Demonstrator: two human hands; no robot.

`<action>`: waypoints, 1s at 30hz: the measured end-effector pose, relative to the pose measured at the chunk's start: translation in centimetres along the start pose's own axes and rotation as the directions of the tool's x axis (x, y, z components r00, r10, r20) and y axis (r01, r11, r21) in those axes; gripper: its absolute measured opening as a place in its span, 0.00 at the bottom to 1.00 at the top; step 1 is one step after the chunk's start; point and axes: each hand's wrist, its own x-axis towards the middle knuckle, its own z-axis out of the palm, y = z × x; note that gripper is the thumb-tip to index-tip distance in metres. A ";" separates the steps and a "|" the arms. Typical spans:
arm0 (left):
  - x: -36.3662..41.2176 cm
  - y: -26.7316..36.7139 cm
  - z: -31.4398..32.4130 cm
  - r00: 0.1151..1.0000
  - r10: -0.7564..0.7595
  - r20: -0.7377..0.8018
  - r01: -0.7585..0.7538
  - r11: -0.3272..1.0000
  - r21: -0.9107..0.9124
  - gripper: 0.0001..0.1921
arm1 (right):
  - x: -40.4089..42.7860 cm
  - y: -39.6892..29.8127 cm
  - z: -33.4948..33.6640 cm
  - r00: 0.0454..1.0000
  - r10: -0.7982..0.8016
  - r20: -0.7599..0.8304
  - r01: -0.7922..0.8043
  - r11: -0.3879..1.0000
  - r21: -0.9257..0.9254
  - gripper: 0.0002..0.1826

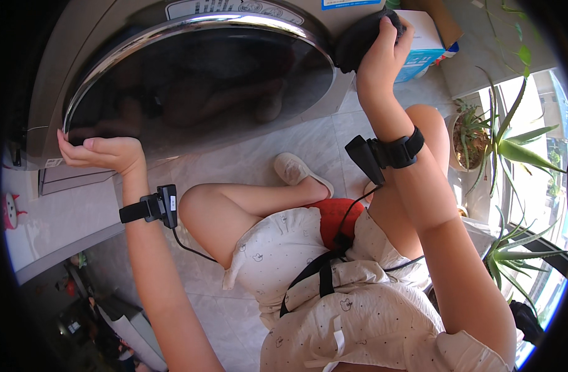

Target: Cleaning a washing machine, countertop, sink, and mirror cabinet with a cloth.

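A front-loading washing machine point(47, 102) with a dark round door point(195, 83) in a chrome ring point(126, 44) fills the upper left; the door looks closed. My left hand point(102, 153) rests its fingers at the lower left edge of the door ring, holding no loose thing. In my right hand point(386, 51), at the upper right of the machine, is a dark, soft-looking cloth point(365, 42), pressed against the machine's front beside the ring. The cloth hides part of that corner. Black straps with small devices sit on both wrists.
A white and blue box point(421, 51) stands right of the machine. Potted aloe plants point(470, 139) line the window side at the right. Below lies a grey tiled floor point(246, 162), where my slipper point(293, 169) shows. Black cables run from both wrist devices to my waist.
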 end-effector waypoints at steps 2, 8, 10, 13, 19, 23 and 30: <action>0.1 -0.1 -0.1 1.000 0.009 0.009 -0.009 1.000 0.008 0.25 | 0.5 0.7 0.2 0.998 0.043 0.046 -0.045 0.999 0.027 0.14; 0.0 -0.2 -0.1 1.000 0.016 0.004 -0.016 1.000 0.010 0.25 | -0.4 1.8 1.0 0.983 0.182 -0.034 -0.177 0.977 0.124 0.14; 0.0 -0.1 0.0 1.000 0.017 0.003 -0.017 1.000 0.025 0.24 | -0.5 3.0 0.7 0.983 0.171 -0.069 -0.169 0.985 0.036 0.15; 0.0 0.2 0.0 1.000 -0.001 0.008 0.001 1.000 0.027 0.24 | -1.0 4.6 0.5 0.978 0.185 -0.096 -0.186 0.982 -0.006 0.15; 0.0 -0.1 -0.1 1.000 0.011 0.017 -0.012 0.999 0.052 0.23 | -1.8 6.5 -0.1 0.953 0.279 -0.120 -0.287 0.957 -0.050 0.17; 0.1 -0.2 0.0 1.000 0.020 0.012 -0.021 0.998 0.052 0.23 | -1.6 7.0 -0.3 0.913 0.385 -0.137 -0.394 0.918 -0.051 0.18; -0.1 0.1 0.1 1.000 0.003 0.020 -0.004 0.999 0.049 0.23 | -1.6 6.7 -0.3 0.908 0.388 -0.157 -0.407 0.907 -0.109 0.18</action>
